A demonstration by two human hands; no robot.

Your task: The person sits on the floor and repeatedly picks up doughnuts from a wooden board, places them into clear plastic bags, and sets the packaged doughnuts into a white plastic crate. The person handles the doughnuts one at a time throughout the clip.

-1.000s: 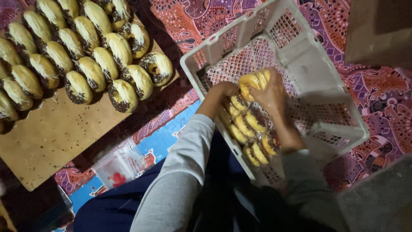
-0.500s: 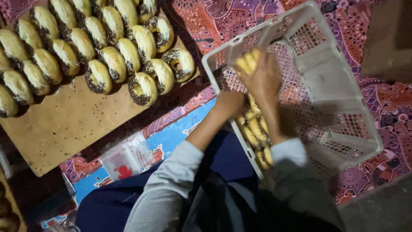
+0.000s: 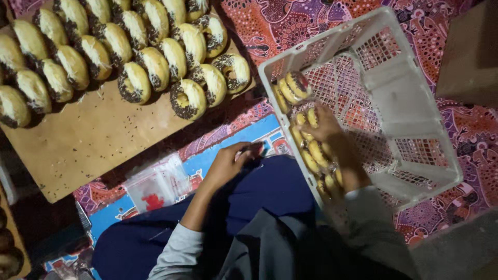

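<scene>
My right hand [image 3: 328, 128] lies inside a white plastic crate [image 3: 332, 39], fingers spread over a row of clear-bagged yellow donuts [image 3: 314, 155] along the crate's near left wall. Another bagged pack of donuts [image 3: 292, 86] stands in the crate's far left corner, just beyond my fingertips. My left hand [image 3: 231, 162] rests on my dark blue lap outside the crate with its fingers curled. Whether it holds anything is unclear.
A wooden board [image 3: 88, 145] at the left carries several rows of sprinkle-edged donuts [image 3: 155, 67]. A stack of clear plastic bags [image 3: 155, 185] lies below it. A brown box [image 3: 472, 57] sits at the far right on the patterned mat [image 3: 290, 21].
My left hand has come out of the crate and down to my lap. The pack my right hand held up now stands in the crate's corner, and that hand has dropped onto the row.
</scene>
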